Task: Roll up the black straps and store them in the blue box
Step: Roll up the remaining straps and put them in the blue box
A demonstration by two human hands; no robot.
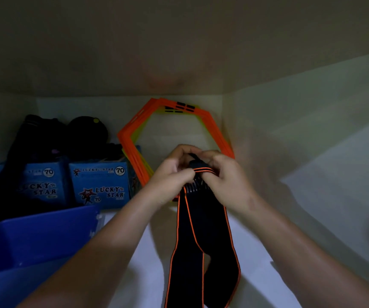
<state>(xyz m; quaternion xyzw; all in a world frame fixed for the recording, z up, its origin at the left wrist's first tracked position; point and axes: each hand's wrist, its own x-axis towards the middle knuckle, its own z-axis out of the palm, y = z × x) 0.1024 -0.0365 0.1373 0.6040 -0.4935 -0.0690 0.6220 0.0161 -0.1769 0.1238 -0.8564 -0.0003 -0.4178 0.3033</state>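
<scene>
black strap (pixel 201 236) with orange edging is hanging over the white shelf – i'm seeing both left hand (pixel 174 172) and right hand (pixel 224 176) pinching its top roll; keep turns tight and edges aligned, blue box (pixel 34 232) waiting left.

Strap (pixel 201 230): black, edged in orange; its upper end is gathered between both hands, and two lengths are seen hanging down toward the lower edge of the view.
Left hand (pixel 174 172): fingers curled, strap end pinched.
Right hand (pixel 225 176): fingers curled round the same end, touching the left hand.
Blue box (pixel 45 230): open, placed at lower left on the white surface (pixel 256 252).
Cartons (pixel 101 185): two, blue, printed "LUCKY STAR 70", set behind the box.
Dark bundles (pixel 88 127): piled above the cartons; detail cannot be made out.
Hexagonal frames (pixel 132 134): orange, stacked, leaned against the back wall behind the hands.
</scene>
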